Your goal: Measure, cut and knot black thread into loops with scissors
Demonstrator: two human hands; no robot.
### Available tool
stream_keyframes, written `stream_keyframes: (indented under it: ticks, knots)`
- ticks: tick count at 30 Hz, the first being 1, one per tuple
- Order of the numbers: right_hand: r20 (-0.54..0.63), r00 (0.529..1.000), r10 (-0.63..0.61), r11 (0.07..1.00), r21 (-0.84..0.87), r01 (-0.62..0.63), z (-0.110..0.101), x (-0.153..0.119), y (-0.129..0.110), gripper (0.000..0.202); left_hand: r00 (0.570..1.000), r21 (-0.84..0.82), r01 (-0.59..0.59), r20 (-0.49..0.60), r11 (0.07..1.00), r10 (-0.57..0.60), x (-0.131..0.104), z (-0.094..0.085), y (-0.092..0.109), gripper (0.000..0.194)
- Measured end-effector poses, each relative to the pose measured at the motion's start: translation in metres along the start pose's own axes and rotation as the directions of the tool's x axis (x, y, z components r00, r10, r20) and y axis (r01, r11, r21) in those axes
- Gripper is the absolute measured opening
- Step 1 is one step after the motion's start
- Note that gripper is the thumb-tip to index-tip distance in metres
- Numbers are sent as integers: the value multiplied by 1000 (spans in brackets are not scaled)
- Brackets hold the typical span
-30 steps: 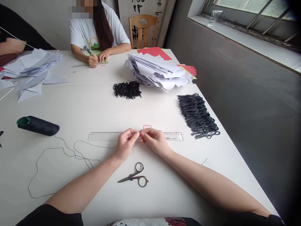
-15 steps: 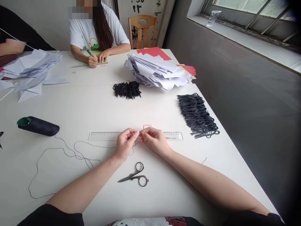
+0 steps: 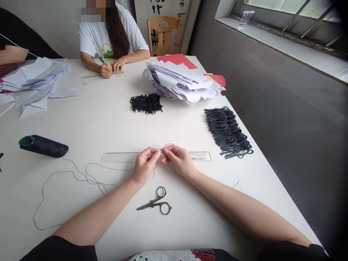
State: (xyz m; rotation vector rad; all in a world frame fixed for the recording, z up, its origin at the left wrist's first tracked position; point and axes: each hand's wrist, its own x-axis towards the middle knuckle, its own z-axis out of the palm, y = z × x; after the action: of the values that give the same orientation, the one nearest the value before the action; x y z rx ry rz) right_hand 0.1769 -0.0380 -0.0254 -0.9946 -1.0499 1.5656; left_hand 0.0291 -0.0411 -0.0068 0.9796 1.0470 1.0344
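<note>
My left hand (image 3: 146, 164) and my right hand (image 3: 178, 159) meet fingertip to fingertip over a clear ruler (image 3: 116, 157). Both are pinched closed on a thin dark thread (image 3: 104, 165); the bit between the fingertips is mostly hidden. From my hands the thread loops left across the white table to a dark spool (image 3: 45, 146) lying on its side. Scissors (image 3: 157, 201) with metal finger rings lie just below my hands, blades a little apart and pointing left.
Bundles of looped black cord (image 3: 228, 132) lie at the right, and a smaller pile of black loops (image 3: 146, 103) lies farther back. Behind stands a stack of white paper (image 3: 182, 81). Across the table a person (image 3: 116, 40) writes with a pen. A plastic cup (image 3: 246, 19) stands on the windowsill.
My right fingers have shifted very slightly at the pinch. The rest of the scene stays in place, apart from a slight shift of the whole view.
</note>
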Motion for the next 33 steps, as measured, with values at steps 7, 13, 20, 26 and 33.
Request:
stream_keyframes:
  ticks: [7,13,20,26,33]
  knots:
    - [-15,1000,4,1000,14,-4,0,1,0,37,1000,15,13,0,1000,-13,-1,0,1,37]
    - [-2,1000,-5,1000,4,5,-1,1,1,34,1000,12,11,18,1000,-11,-1,0,1,37]
    - [10,1000,-8,1000,-22,8,-2,0,3,35,1000,18,4,27,1000,-5,-1,0,1,35]
    - [24,999,-21,999,-48,22,-3,0,2,35,999,-2,1,37,1000,-1,-1,2,4,35]
    - [4,1000,-10,999,-46,10,-2,0,1,33,1000,11,11,22,1000,-12,0,0,1,33]
